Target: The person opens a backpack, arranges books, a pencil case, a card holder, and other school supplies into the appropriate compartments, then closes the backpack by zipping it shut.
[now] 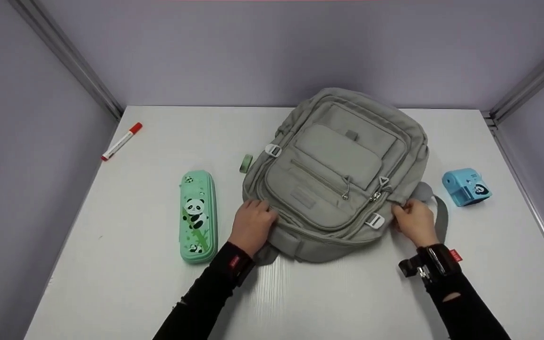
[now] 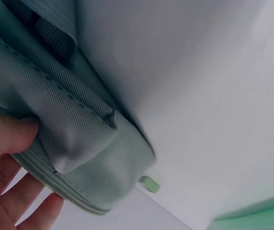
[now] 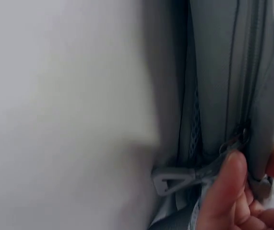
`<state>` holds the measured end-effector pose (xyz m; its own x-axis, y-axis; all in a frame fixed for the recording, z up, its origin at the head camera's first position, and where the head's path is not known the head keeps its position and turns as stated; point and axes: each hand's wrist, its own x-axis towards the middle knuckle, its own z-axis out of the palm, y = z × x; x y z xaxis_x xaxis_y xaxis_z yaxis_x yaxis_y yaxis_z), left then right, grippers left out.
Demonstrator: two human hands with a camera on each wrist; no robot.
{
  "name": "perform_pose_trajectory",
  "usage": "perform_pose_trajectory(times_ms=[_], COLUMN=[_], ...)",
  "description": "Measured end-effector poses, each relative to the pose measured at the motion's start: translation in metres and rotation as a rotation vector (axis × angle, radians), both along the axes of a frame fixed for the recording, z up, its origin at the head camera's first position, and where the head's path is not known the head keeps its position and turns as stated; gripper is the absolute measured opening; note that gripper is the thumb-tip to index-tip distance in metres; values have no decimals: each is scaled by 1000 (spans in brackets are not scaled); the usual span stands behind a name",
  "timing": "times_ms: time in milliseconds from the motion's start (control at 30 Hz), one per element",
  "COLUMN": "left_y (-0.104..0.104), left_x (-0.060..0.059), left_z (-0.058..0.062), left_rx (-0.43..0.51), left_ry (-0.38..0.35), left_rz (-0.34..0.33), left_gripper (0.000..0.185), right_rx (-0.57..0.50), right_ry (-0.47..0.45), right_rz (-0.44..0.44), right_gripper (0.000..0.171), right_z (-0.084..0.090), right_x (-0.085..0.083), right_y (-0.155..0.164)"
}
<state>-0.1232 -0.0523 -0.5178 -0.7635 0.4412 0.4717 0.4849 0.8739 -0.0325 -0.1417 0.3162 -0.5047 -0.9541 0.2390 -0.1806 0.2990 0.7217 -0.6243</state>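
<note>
A grey-green backpack [image 1: 333,165] lies front side up and slightly turned on the white table. My left hand [image 1: 253,224] grips its lower left corner; in the left wrist view the thumb [image 2: 12,136] presses the fabric, with the fingers spread along the zipper edge. At the lower right side my right hand [image 1: 414,222] pinches the bag. The right wrist view has that thumb [image 3: 225,189] beside a zipper slider [image 3: 240,136], over the pull whose triangular tab [image 3: 172,179] sticks out. Whether the fingers hold the pull or only the fabric is hard to see.
Left of the bag lies a mint pencil case [image 1: 198,217] with pandas. A small green roll [image 1: 246,163] touches or nearly touches the bag's left side. A red-capped marker [image 1: 122,141] is at the far left, a blue panda-printed gadget [image 1: 466,187] at the right. Panels surround the table.
</note>
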Motion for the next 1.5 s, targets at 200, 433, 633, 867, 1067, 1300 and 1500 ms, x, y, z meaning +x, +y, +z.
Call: perform_pose_trajectory(times_ms=[200,433,633,867,1067,1300,1500], left_y=[0,1,29,75,86,71,53], left_x=[-23,-21,19,57,59,43,28], left_z=[6,13,23,9,-1,-7,-9], left_rx=[-48,-56,-32,-38,-67,-34,8], left_ry=[-77,-125,-159,5,-44,-47,-26], left_rz=[62,47,-101,-190,-254,-287,-248], left_gripper=[16,8,22,24,23,18,11], right_rx=[-12,-16,-101,-55,39,38,3], right_ry=[17,56,87,228,146,99,39], right_rz=[-54,-83,-148,-213,-120,-84,-81], right_gripper=[23,46,72,44,33,23,19], right_z=[-3,4,24,34,20,14,15], right_x=[19,24,8,-17,-22,-12,11], right_y=[-16,-13,-8,-4,3,6,0])
